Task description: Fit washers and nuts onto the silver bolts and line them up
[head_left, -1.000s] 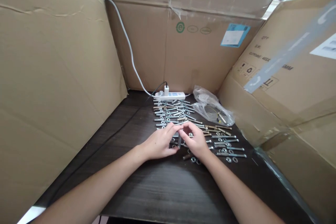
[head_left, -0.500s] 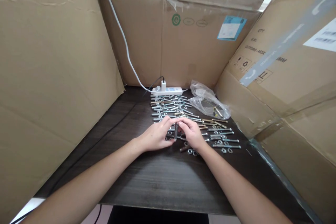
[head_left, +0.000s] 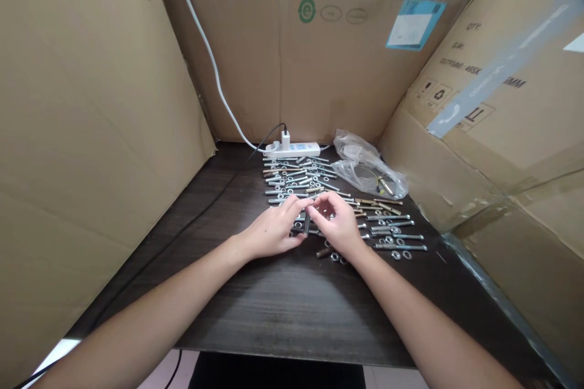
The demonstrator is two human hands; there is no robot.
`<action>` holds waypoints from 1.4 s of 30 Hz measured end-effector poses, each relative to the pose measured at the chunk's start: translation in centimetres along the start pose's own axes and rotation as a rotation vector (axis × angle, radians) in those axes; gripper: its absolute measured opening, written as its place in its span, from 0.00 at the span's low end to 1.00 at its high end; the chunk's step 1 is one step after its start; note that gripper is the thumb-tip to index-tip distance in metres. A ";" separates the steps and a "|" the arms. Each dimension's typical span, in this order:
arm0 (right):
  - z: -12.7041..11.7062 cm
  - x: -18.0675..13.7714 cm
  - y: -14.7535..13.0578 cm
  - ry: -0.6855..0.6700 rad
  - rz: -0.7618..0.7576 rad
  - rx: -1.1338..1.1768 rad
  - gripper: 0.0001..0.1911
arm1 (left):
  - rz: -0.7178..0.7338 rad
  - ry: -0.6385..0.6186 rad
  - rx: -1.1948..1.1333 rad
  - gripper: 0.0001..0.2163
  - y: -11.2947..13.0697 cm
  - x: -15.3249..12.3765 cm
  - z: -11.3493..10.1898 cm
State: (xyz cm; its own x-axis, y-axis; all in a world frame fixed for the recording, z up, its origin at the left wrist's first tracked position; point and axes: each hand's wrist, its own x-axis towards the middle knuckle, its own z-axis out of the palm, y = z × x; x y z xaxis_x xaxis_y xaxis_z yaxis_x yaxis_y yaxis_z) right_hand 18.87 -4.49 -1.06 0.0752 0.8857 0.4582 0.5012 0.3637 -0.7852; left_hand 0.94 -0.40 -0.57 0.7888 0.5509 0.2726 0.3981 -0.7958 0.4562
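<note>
Held in fingers of left hand and right hand: metal tube. Beneath: dark worktop. Beyond: cardboard wall.

The left forearm and right forearm extend forward and converge. The left hand holds its fingers extended above a lowered thumb. The right hand curves inward, thumb and index finger bent, fingertips beside the left fingertips.
</note>
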 end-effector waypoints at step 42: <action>0.0 -0.3 0.4 -0.086 -0.041 -0.015 0.07 | 0.029 -0.058 0.037 0.32 0.2 0.0 0.1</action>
State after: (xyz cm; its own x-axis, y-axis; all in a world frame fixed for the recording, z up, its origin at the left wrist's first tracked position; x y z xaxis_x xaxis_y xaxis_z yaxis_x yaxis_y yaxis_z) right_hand 19.07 -4.62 -1.48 -0.0193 0.8919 0.4518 0.5154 0.3960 -0.7599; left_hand 1.05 -0.55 -0.58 0.8257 0.5129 0.2349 0.3911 -0.8206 0.4167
